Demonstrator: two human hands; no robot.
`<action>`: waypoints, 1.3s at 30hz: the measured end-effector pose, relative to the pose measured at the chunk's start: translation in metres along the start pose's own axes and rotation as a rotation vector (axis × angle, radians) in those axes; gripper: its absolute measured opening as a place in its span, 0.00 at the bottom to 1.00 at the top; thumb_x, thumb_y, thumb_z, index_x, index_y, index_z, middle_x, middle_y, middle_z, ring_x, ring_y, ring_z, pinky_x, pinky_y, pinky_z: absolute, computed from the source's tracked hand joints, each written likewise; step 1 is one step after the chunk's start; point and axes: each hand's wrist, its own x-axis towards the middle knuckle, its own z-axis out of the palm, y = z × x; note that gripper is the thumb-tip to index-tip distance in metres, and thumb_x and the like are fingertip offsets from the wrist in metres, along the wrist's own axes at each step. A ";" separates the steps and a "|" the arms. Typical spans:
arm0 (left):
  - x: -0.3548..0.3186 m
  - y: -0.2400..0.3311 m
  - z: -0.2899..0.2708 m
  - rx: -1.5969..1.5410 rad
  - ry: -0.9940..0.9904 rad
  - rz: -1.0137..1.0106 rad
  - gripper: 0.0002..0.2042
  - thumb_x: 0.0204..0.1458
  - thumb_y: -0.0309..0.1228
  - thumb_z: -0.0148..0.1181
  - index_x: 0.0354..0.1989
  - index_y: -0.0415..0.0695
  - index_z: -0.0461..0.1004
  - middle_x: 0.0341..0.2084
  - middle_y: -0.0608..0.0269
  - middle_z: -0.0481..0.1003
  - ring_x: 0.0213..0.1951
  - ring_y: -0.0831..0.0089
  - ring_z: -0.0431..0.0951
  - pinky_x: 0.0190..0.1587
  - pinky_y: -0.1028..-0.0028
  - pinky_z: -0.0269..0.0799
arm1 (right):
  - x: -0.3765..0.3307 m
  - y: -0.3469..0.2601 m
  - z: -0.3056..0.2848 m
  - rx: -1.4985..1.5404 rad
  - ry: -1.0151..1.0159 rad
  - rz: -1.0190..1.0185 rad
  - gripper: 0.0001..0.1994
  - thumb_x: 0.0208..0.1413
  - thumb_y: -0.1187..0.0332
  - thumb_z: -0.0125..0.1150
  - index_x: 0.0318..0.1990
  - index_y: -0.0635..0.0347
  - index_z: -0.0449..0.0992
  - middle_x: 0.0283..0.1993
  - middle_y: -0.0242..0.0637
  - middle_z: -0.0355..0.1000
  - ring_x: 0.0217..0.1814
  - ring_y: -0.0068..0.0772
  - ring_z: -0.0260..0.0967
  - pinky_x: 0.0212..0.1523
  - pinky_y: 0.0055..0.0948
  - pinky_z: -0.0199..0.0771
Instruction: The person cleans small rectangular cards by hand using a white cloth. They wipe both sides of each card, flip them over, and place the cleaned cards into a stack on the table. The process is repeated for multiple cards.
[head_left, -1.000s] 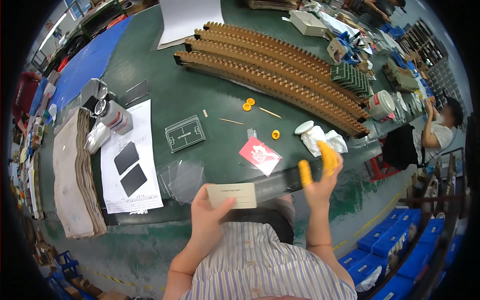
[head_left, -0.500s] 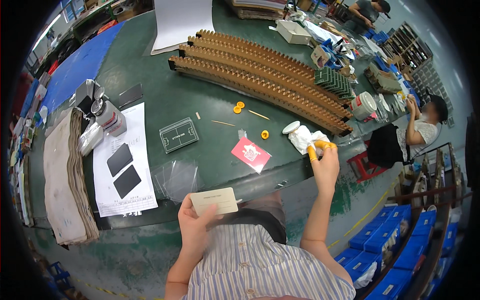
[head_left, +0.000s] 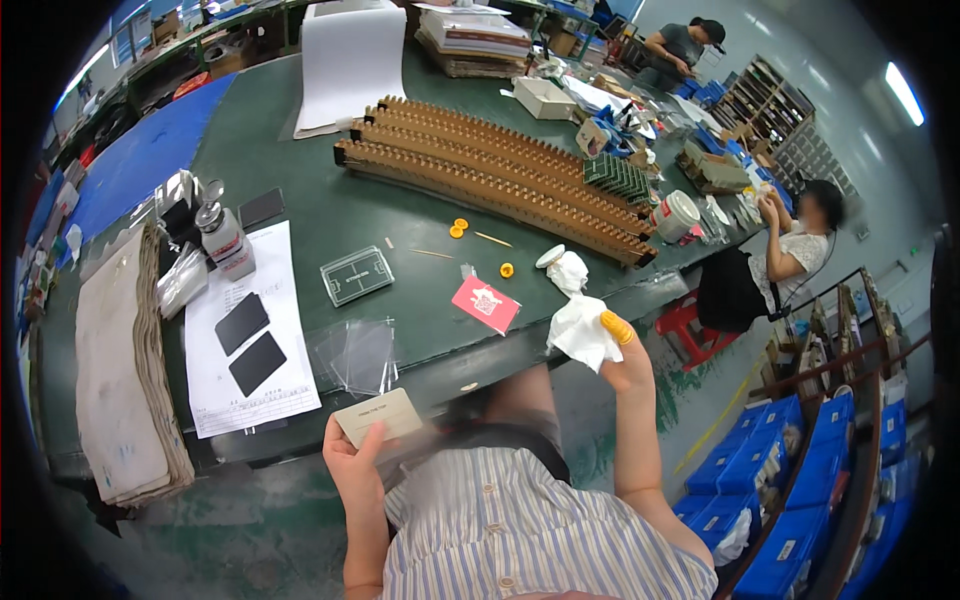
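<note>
My left hand [head_left: 352,465] grips a flat beige card [head_left: 382,418] with rounded corners and small print, thumb on its face, in front of the table edge. My right hand [head_left: 630,368], with yellow finger cots [head_left: 617,327] on its fingers, is closed on a white cloth [head_left: 580,333] that hangs by the table edge. Just beyond it, a second bunched white cloth [head_left: 571,273] lies beside a round white lid [head_left: 550,256]. A pink printed card [head_left: 486,303] and a loose yellow finger cot [head_left: 507,270] lie to the left of the cloths.
Long slotted wooden racks [head_left: 480,165] stretch across the table, with green plates [head_left: 617,178] standing at their right end. A clear-edged green plate [head_left: 357,276], transparent sheets [head_left: 357,352], dark cards [head_left: 257,363] and a metal-topped bottle [head_left: 225,240] lie leftward. Two people work at the right.
My right hand has lifted one white cloth off the table toward me, leaving the other by the lid. My left hand with the beige card has shifted slightly left, and the view has tilted up.
</note>
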 end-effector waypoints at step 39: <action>0.035 0.073 -0.027 -0.005 -0.013 -0.108 0.14 0.45 0.20 0.63 0.40 0.37 0.67 0.34 0.60 0.75 0.36 0.75 0.77 0.37 0.77 0.76 | 0.224 0.172 0.382 -1.445 -0.809 -1.481 0.12 0.42 0.80 0.55 0.30 0.51 0.81 0.44 0.28 0.72 0.46 0.28 0.64 0.53 0.34 0.53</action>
